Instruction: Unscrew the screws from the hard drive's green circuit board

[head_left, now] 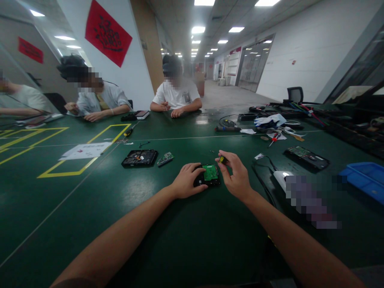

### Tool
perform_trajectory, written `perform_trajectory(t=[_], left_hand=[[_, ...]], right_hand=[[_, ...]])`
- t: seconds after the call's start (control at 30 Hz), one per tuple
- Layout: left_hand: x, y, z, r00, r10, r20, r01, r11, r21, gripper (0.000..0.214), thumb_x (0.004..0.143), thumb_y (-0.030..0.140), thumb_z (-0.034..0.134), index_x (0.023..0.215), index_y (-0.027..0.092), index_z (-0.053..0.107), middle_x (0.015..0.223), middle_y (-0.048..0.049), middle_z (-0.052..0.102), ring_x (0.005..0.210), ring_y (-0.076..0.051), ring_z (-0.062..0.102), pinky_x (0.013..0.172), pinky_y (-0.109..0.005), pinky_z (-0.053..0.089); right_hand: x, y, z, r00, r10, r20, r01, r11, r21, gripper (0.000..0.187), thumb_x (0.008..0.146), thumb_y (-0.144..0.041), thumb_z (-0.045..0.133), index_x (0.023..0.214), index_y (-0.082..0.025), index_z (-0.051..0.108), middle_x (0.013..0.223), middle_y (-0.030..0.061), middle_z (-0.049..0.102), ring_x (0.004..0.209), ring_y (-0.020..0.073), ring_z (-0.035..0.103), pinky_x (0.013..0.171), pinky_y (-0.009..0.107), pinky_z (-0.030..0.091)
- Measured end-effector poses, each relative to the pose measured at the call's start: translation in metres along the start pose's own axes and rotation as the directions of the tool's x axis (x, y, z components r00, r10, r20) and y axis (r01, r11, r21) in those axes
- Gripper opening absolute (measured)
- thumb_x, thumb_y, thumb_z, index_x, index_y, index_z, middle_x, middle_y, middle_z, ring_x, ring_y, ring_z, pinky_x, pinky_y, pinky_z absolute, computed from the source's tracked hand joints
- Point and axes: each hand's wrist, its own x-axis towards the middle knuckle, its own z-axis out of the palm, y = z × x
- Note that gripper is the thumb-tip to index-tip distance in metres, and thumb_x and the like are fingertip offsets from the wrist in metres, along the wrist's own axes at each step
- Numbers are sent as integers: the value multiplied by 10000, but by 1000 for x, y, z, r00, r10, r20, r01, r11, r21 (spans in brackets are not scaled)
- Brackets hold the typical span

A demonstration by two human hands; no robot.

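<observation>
On the green table directly before me lies a hard drive [211, 173], its green circuit board facing up. My left hand [188, 179] grips it from the left, with fingers over the far edge and the thumb along the near edge. My right hand [235, 175] is closed around a black-and-yellow screwdriver [222, 160] at the drive's right edge. Its handle end shows, while the shaft is hidden. A few tiny screws [212, 151] lie just beyond the drive. To the left are another hard drive [139, 158] and a loose circuit board [165, 159].
Right of my hands are a third hard drive [306, 157], a white device with a cable [282, 180] and a blue tray [364, 180]. Gloves [270, 121] and tools lie farther back. Another screwdriver [129, 131] lies left. A person [177, 98] sits opposite; others sit left.
</observation>
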Motion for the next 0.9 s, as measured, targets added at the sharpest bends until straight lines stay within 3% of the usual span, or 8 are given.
perform_trajectory(t=[0.17,0.47,0.73,0.9], left_hand=[[0,0,0,1000,-3,-6,3,1000,0,701,875,613,699,1447,233,556,1514,-170,506,1405,-378,466,1174,-585,377],[0,-1,2,1000,7,-12,-7,1000,5,708,880,632,684,1444,224,555,1512,-174,505,1407,-371,467,1181,-568,376],[0,1,-1,1000,0,-4,0,1000,-4,693,881,619,688,1440,229,558,1511,-169,507,1405,-372,469,1178,-574,378],[0,1,-1,1000,-9,-4,9,1000,-17,690,876,606,700,1439,232,560,1516,-169,502,1404,-380,464,1178,-590,371]], right_hand=[[0,1,-3,999,-39,-24,36,995,-92,508,1002,-238,640,1481,-353,517,1253,90,621,1095,269,682,971,503,608],[0,0,0,1000,8,8,-8,1000,20,527,1050,-180,484,1549,-345,439,1404,105,574,1118,232,704,1005,472,606],[-3,6,1,999,18,-34,-19,1000,-25,547,1002,-266,645,1513,-339,464,1310,101,613,1068,265,693,972,516,614],[-1,1,-1,998,-23,-59,17,996,-93,462,1013,-270,624,1455,-361,523,1264,97,584,1053,269,669,918,499,622]])
